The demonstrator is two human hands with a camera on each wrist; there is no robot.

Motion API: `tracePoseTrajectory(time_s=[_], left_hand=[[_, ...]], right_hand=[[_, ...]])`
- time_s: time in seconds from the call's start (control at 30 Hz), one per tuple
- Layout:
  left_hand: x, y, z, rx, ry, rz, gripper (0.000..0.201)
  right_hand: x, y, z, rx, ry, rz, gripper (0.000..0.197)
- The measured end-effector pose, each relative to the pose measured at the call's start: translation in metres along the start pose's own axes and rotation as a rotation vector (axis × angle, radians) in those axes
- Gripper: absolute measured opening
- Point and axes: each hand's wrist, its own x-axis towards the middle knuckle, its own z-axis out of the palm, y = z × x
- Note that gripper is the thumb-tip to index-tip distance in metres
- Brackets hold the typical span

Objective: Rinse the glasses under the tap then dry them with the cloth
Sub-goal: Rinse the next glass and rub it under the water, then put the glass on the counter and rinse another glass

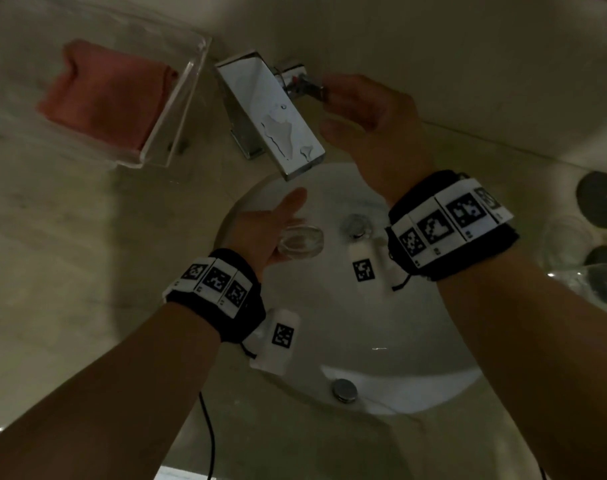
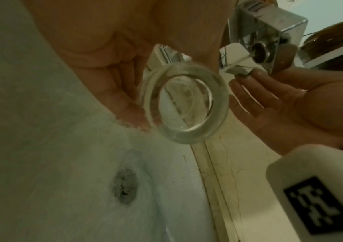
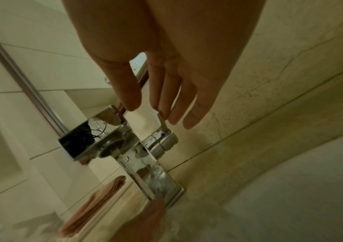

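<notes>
Left hand (image 1: 278, 233) at centre frame of the head view, over the white sink basin (image 1: 416, 323), cradling a clear drinking glass (image 1: 300, 241). Fingers (image 2: 112, 91) curled loosely along the glass wall, thumb on the opposite side. Glass tipped on its side: in the left wrist view the thick round base (image 2: 185, 104) faces the camera, so the long axis runs away from the wrist toward the tap, mouth at the far end, hidden.

Chrome tap spout (image 1: 271, 116) at upper centre of the head view, outlet just above and beyond the glass. No stream visible at the outlet; droplets on the spout top.

Right hand (image 1: 368, 116) at upper right of the spout, the nearer hand to the lever handle (image 3: 163, 121). Fingers straight and slightly spread, fingertips (image 3: 164, 108) touching the lever end, thumb apart, no pinch.

Judgement: step in hand is operating the lever; rinse depends on the glass mouth sitting under the outlet.

Pink cloth (image 1: 104, 98) folded in a clear acrylic tray (image 1: 177, 109) at upper left on the marble tabletop (image 1: 70, 254). More glasses (image 1: 569, 244) at right edge.
</notes>
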Motion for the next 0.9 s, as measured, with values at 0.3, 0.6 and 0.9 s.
tracePoseTrajectory(time_s=[0.3,0.6,0.9], left_hand=[[-0.007,-0.002,0.008,0.058,-0.02,-0.086,0.067],[-0.031,-0.001,0.044,0.23,-0.19,0.181,0.039],[-0.109,-0.026,0.157,0.57,-0.7,0.698,0.075]], right_hand=[[-0.053,0.038,0.001,-0.381,-0.132,0.508,0.063],[-0.114,0.047,-0.028,-0.256,-0.023,0.549,0.063],[-0.259,0.025,-0.12,-0.139,0.529,0.371,0.072]])
